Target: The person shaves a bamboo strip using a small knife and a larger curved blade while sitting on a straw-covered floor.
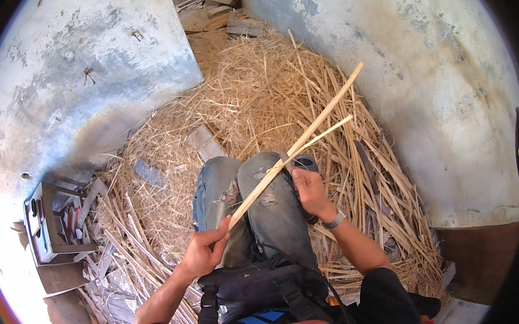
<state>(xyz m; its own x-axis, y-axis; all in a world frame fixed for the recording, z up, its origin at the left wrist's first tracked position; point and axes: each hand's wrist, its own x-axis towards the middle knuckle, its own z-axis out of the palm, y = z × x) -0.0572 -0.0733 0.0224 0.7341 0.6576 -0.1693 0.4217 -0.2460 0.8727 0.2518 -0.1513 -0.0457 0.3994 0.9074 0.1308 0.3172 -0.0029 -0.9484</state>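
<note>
Left grip [205, 247]: closed, fingers curled and thumb laid forward, on the near end of the stick. Forearm enters from lower left, slanting up and to the right; hand low, before the left thigh.

Right grip [313, 193]: closed to a loose fist, thumb side toward the stick, beside the right knee. Whether anything lies inside the fingers, cannot tell. Forearm slants up and to the left from a dark sleeve; wrist bent little; watch [335, 219] on the wrist.

Stick [305, 135]: one, pale, long, narrow, flat-sided. Runs aslant from the left grip across the knees, far end up and to the right, above the floor litter.

Strip [323, 137]: one, thin, pale; meets the stick near its middle, just above the right grip, and parts from it at a narrow angle.

Trousers [277, 211]: grey-blue, worn, torn at the knees; legs bent, side by side.

Pouch [254, 288]: black, at the waist.

Shavings [244, 98]: straw-coloured heap, over the floor ahead.

Slats [400, 210]: long, many, piled at right.

Crate [70, 249]: wooden, at left, small items within.

Walls [431, 82]: pale, blotched, left and right.
</note>
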